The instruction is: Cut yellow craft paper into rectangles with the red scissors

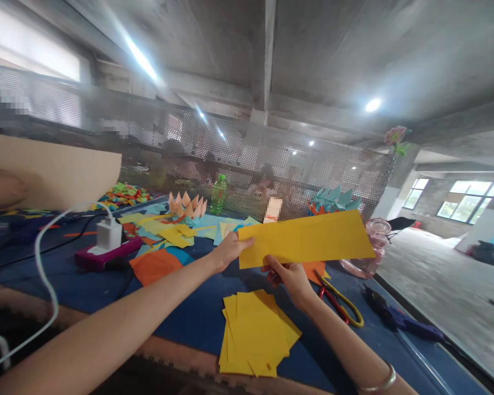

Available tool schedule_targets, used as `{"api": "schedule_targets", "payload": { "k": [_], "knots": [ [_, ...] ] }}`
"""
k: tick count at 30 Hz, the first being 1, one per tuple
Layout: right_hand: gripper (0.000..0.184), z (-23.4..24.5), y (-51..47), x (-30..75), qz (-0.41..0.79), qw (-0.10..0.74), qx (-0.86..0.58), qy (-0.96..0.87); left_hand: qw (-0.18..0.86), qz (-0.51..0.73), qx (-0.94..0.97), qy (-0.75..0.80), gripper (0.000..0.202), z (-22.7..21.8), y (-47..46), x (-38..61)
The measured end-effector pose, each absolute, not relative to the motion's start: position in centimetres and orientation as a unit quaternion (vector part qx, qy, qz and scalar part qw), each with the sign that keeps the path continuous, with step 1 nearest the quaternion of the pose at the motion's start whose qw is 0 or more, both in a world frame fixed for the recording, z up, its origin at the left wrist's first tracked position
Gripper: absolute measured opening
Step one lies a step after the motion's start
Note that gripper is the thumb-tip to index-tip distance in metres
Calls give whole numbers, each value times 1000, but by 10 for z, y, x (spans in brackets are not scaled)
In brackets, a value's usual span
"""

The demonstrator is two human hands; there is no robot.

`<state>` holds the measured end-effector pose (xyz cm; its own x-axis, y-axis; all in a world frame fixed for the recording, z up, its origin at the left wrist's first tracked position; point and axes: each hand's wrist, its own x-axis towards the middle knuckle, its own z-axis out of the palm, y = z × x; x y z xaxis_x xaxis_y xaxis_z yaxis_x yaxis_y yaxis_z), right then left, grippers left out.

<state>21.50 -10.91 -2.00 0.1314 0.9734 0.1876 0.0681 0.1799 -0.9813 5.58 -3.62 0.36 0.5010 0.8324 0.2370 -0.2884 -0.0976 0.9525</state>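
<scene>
A long yellow paper strip (pixel 308 238) is held up above the blue table. My left hand (pixel 230 252) pinches its left end, thumb on the front face. Along the lower edge, my right hand (pixel 286 274) grips the same strip, with its fingers partly hidden behind the paper. Below the hands lies a loose stack of yellow paper squares (pixel 255 332) near the table's front edge. Scissors with red and yellow handles (pixel 341 302) rest to the right of my right hand. An orange paper sheet (pixel 156 267) lies left of my left hand.
A glue gun (pixel 403 318) lies at the right edge. Left are a purple power strip (pixel 107 255) and a white charger (pixel 109 235) with its cable. Folded paper crowns (pixel 187 207), a green bottle (pixel 219 195) and a perforated screen (pixel 239 148) stand behind. Another person's hand (pixel 2 189) appears far left.
</scene>
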Motion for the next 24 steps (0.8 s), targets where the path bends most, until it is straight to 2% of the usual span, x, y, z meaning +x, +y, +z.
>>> {"api": "schedule_targets", "payload": {
  "k": [11, 14, 16, 18, 20, 22, 24],
  "knots": [
    [41, -16, -106, 223, 388, 570, -516, -508, 589, 474, 596, 271, 36, 1, -27, 53],
    [40, -6, -107, 233, 351, 586, -532, -499, 582, 488, 590, 276, 37, 4, -23, 48],
    [40, 5, -111, 248, 308, 564, -559, -524, 578, 495, 583, 285, 36, 6, -22, 46],
    [39, 16, -117, 270, 235, 483, -608, -585, 575, 501, 574, 300, 34, 7, -21, 44],
    [29, 25, -126, 299, 120, 362, -670, -637, 574, 505, 565, 310, 31, 8, -21, 43],
    [18, 26, -135, 327, 33, 233, -754, -614, 580, 505, 558, 312, 28, 8, -21, 42],
    [9, 21, -142, 348, 59, 123, -812, -567, 583, 503, 556, 313, 26, 7, -21, 43]
  ]
}}
